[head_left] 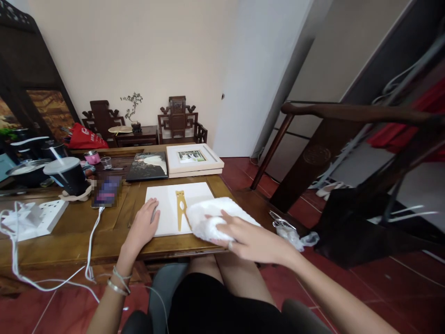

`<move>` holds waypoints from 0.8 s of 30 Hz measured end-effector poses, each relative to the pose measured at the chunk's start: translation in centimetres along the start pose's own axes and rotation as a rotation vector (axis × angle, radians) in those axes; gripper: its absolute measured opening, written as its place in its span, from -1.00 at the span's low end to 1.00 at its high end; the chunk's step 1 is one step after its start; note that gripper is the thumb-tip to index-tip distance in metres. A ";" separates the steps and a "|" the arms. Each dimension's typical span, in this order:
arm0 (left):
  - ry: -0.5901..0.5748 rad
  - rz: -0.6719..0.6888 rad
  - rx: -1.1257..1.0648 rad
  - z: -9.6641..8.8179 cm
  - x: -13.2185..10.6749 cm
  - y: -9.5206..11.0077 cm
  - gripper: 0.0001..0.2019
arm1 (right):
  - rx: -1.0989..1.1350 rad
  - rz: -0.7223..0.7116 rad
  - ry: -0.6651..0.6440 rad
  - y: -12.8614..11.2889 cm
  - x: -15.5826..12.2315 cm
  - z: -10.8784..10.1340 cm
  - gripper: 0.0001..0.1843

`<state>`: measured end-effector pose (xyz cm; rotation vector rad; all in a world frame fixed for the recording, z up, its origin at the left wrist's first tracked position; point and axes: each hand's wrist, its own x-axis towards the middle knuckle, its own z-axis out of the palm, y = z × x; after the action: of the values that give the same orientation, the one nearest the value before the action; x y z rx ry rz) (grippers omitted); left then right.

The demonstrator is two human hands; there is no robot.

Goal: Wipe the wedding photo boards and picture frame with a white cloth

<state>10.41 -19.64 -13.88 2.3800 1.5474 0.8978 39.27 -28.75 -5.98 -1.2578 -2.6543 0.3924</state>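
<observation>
Power strip [52, 220], one, boxy white plastic, far left on glossy wooden table [128, 208]; next, one dark cup [73, 178] with lid and straw, then one phone [107, 191], cable [93, 239] at near end. Strip of wood, room to move, between phone and panel. Left hand [142, 222] flat, unclenched, fingers over left edge of one smooth white panel [163, 199]. Near panel's middle, one flat yellow cutout [179, 211], eared top, two-pronged below. At right prong, one fluffy white cloth [204, 211], bunched in gripping right hand [241, 235], covering panel's near right part, reaching table's right edge.
</observation>
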 end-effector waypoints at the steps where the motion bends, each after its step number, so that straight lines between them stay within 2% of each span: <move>1: -0.003 -0.001 0.004 0.0 0.0 0.0 -0.57 | 0.014 0.002 -0.001 -0.3 -0.7 -0.1 -0.72; 3: -0.007 -0.003 0.009 0.0 0.0 0.1 -0.57 | 0.018 0.012 0.007 -0.1 -1.1 0.0 -0.70; 5: -0.009 -0.007 0.008 -0.1 0.0 0.2 -0.56 | -0.006 0.025 0.025 1.1 -0.1 0.3 -0.67; 11: -0.015 -0.002 0.010 -0.3 0.1 0.0 -0.57 | -0.133 0.029 0.111 6.6 7.9 1.0 -0.64; 15: -0.011 0.009 0.001 -0.3 0.1 -0.2 -0.57 | -0.148 -0.007 0.146 8.4 11.2 1.1 -0.67; 19: 0.004 0.019 -0.005 -0.2 0.1 -0.4 -0.57 | -0.184 -0.044 0.146 7.6 10.1 1.7 -0.73; 24: 0.010 0.022 -0.002 0.0 0.2 -0.4 -0.57 | -0.121 -0.093 0.092 3.6 4.3 1.7 -0.79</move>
<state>10.13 -19.30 -14.06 2.3994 1.5257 0.9163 38.73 -23.51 -8.51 -1.1492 -2.6802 0.1586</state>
